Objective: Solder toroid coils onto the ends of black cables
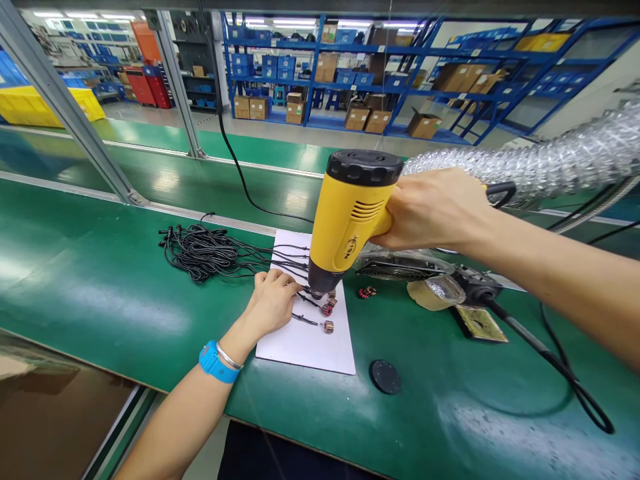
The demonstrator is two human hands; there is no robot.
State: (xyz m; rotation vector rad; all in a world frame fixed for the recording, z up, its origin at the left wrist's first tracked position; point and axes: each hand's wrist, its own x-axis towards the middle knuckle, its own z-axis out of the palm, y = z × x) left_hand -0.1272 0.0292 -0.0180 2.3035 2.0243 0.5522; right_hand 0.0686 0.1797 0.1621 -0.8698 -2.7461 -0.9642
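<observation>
In my right hand is a yellow heat gun, its fingers wrapped round the handle. The gun's black nozzle points down over a white board on the bench. My left hand is closed on a black cable beside the nozzle, its fingertips partly hidden. Small copper-wound coils lie at the cable ends on the board. A tangled bundle of black cables rests left of the board, with several strands running onto it. A blue wristband circles my left wrist.
Right of the board lie a loose coil and a black round disc. Farther right stand a soldering iron holder and a yellow sponge tray. A silver foil duct crosses behind my right arm. Metal posts rise behind the bench.
</observation>
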